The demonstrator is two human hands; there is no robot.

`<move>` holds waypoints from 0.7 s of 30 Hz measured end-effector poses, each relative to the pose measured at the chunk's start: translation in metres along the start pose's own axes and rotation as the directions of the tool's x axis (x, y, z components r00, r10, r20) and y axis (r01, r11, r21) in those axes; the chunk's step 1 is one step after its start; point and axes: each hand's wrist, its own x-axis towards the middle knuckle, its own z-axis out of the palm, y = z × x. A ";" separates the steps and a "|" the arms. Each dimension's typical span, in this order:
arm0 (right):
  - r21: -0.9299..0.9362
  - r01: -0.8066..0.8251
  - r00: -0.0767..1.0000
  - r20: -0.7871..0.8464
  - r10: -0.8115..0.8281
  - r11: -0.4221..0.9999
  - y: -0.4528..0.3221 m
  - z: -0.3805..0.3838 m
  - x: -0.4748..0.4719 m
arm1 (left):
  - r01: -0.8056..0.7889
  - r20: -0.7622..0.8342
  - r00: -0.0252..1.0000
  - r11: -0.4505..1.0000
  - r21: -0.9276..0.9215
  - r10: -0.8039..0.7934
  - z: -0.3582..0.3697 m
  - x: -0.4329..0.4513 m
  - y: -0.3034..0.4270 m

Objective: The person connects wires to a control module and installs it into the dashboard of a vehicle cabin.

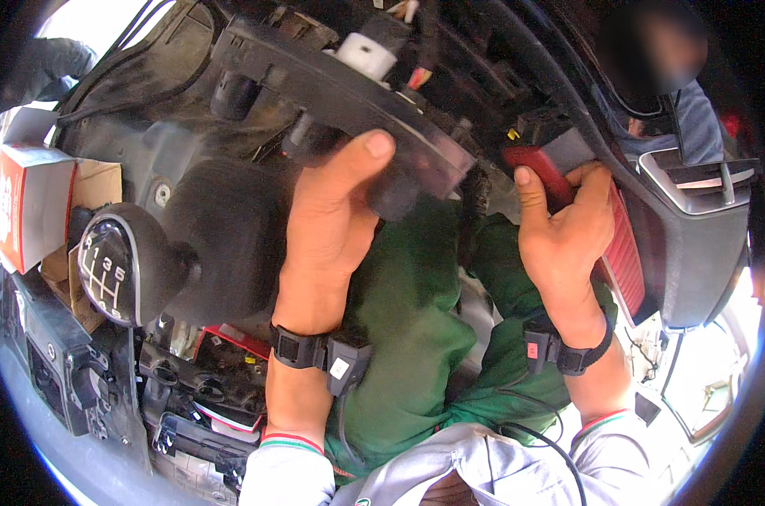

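Note:
My left hand holds a long black plastic trim panel with the thumb on its near side. Its other fingers are mostly hidden around a dark round part. Round black sockets stick out of the panel, and a white plastic connector sits at its far edge. My right hand grips a red padded trim piece, thumb on the near side and fingers curled at its far end. Beyond the fingers, a red stitched pad runs down beside the right wrist.
A gear lever knob stands at left near an opened red-and-white carton. Loose black trim parts lie at lower left. Door-side trim borders the right. Cabling runs from the wrist-worn devices. A blurred person is at upper right.

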 end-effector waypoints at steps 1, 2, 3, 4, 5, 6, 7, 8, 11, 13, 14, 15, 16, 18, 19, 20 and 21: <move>0.006 -0.004 1.000 0.003 0.004 1.000 0.000 0.000 0.000 | -0.005 0.019 1.000 1.000 -0.006 0.005 0.003 0.002 -0.001; 0.010 -0.006 1.000 0.005 0.006 1.000 0.000 0.000 -0.001 | 0.061 0.020 0.998 0.998 0.024 -0.061 -0.004 0.004 -0.004; 0.013 -0.012 1.000 0.006 0.011 1.000 0.000 0.000 0.000 | 0.062 0.002 0.998 0.997 0.049 -0.062 0.000 0.005 -0.003; 0.016 -0.017 1.000 0.006 0.017 1.000 0.000 -0.001 0.000 | 0.063 -0.016 0.998 0.995 0.075 -0.062 0.006 0.006 -0.004; 0.008 -0.019 1.000 0.004 0.019 1.000 -0.001 -0.001 0.001 | 0.057 -0.018 0.998 0.995 0.084 -0.056 0.009 0.011 -0.005; 0.004 -0.020 1.000 0.002 0.020 1.000 -0.002 0.000 0.001 | 0.049 -0.024 0.999 0.994 0.095 -0.047 0.012 0.015 -0.007; 0.000 -0.021 1.000 -0.001 0.021 1.000 -0.003 0.000 0.002 | 0.034 -0.028 0.999 0.997 0.064 -0.032 0.015 0.019 -0.005; 0.003 -0.016 1.000 0.002 0.016 1.000 -0.003 0.001 0.002 | 0.018 -0.032 0.999 0.999 0.033 -0.017 0.021 0.021 -0.001; -0.001 -0.011 1.000 0.008 0.011 1.000 -0.001 0.001 0.002 | -0.003 -0.057 0.998 0.997 0.082 0.008 0.028 0.029 -0.001; 0.006 -0.015 1.000 0.009 0.015 1.000 -0.001 0.002 0.002 | -0.029 -0.084 0.996 0.994 0.108 0.038 0.028 0.030 -0.002; 0.004 -0.021 1.000 0.019 0.021 1.000 -0.001 0.001 0.002 | -0.026 -0.078 0.996 0.994 0.105 0.034 0.028 0.030 -0.002; 0.002 -0.027 0.999 0.029 0.027 1.000 -0.001 0.000 0.003 | -0.021 -0.070 0.997 0.995 0.102 0.029 0.028 0.029 -0.002; -0.001 -0.033 0.999 0.039 0.033 0.999 -0.002 -0.001 0.003 | -0.017 -0.063 0.998 0.995 0.099 0.023 0.028 0.028 -0.002; 0.004 -0.045 0.998 0.048 0.045 0.999 -0.002 -0.001 0.003 | 0.039 -0.026 0.999 0.998 0.047 -0.038 0.026 0.024 -0.001; 0.008 -0.050 0.997 0.053 0.050 0.999 -0.002 -0.001 0.003 | 0.067 -0.008 0.998 0.997 0.022 -0.067 0.026 0.022 -0.001; 0.013 -0.052 0.997 0.051 0.051 0.999 -0.003 -0.001 0.003 | 0.051 -0.006 0.999 0.997 0.050 -0.051 0.028 0.022 -0.001; 0.017 -0.055 0.997 0.051 0.054 0.998 -0.004 -0.001 0.003 | 0.037 -0.006 0.999 0.996 0.077 -0.037 0.029 0.021 -0.002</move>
